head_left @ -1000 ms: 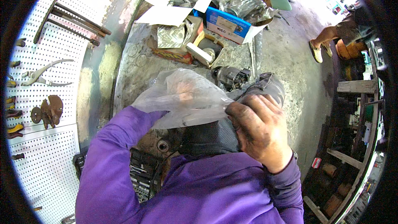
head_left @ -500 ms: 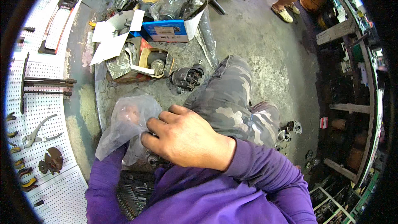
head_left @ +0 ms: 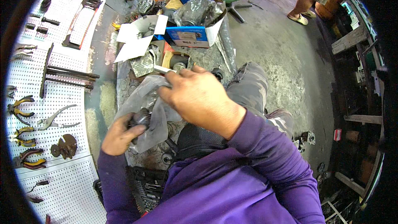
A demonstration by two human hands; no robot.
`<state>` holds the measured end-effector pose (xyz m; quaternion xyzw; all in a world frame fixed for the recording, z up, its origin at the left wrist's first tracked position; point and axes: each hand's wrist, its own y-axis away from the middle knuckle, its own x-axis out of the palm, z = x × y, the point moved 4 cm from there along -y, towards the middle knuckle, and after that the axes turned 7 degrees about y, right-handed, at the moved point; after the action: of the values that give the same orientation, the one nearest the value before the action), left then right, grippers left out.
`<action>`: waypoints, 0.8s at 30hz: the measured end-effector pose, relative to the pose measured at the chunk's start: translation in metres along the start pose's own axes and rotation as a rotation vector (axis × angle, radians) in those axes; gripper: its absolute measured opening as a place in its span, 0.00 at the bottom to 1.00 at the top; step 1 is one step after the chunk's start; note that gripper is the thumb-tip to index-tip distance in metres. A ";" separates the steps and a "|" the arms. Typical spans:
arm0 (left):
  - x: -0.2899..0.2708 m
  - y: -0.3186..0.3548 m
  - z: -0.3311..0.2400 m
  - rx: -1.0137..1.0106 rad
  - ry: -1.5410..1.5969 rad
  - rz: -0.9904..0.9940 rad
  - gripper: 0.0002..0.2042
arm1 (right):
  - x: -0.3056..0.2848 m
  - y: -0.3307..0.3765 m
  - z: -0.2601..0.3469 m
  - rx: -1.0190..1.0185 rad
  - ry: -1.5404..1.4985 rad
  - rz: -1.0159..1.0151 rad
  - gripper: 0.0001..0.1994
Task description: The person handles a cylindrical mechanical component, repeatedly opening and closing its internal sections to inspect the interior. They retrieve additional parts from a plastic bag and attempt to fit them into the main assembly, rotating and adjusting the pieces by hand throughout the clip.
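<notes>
My left hand [head_left: 119,137] grips a dark, rounded metal part [head_left: 141,118], thumb on one side and fingers on the other. A clear plastic bag [head_left: 154,137] hangs around the part's far side, its film partly covering it. My right hand [head_left: 204,98] is closed on the upper edge of this bag, knuckles up; its fingertips are mostly hidden. Beyond the right hand stands an open small carton [head_left: 169,60] with a metal part [head_left: 179,63] in it. The machine part behind my right hand [head_left: 217,73] is mostly covered.
A blue box [head_left: 188,37] with bagged parts and a white open carton [head_left: 145,27] stand farther off. Tools hang on the white pegboard [head_left: 31,120] at left. A socket set [head_left: 151,186] lies close to my body. Another person's leg [head_left: 304,5] shows at far right.
My left hand, earlier inside the bag, is now outside it with the dark metal part. My right hand has moved up and away from my body, still pinching the bag. The view has shifted.
</notes>
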<state>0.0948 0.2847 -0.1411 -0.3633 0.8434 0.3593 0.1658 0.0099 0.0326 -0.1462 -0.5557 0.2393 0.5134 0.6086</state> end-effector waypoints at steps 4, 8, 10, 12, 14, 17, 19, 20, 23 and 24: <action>-0.022 0.031 -0.029 0.280 0.630 0.029 0.28 | -0.010 0.017 -0.016 0.116 -0.286 0.015 0.13; 0.004 0.035 -0.066 0.146 0.622 -0.146 0.16 | -0.033 0.051 -0.054 0.366 -0.846 -0.266 0.18; 0.040 0.028 -0.095 0.280 0.611 -0.065 0.27 | -0.041 0.082 -0.079 0.617 -1.133 -0.275 0.18; 0.077 0.015 -0.123 0.475 0.349 0.075 0.35 | -0.048 0.114 -0.088 0.690 -1.240 -0.229 0.27; 0.114 0.003 -0.137 0.541 0.086 0.162 0.34 | -0.041 0.145 -0.076 0.726 -1.467 -0.161 0.26; 0.159 -0.008 -0.138 0.534 -0.192 0.176 0.33 | -0.021 0.180 -0.052 0.799 -1.674 -0.140 0.28; 0.179 -0.019 -0.137 0.611 -0.316 0.136 0.32 | -0.004 0.192 -0.046 0.884 -1.815 -0.183 0.29; 0.187 -0.022 -0.133 0.603 -0.304 0.134 0.32 | 0.007 0.196 -0.048 0.994 -1.805 -0.163 0.30; 0.203 -0.036 -0.124 0.575 -0.285 0.141 0.32 | 0.020 0.201 -0.062 0.994 -1.729 -0.066 0.29; 0.203 -0.041 -0.122 0.606 -0.263 0.133 0.32 | 0.024 0.201 -0.065 0.977 -1.771 -0.084 0.28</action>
<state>-0.0160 0.0761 -0.1869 -0.1923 0.9051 0.1462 0.3499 -0.1426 -0.0475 -0.2710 0.3268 -0.1343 0.5650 0.7456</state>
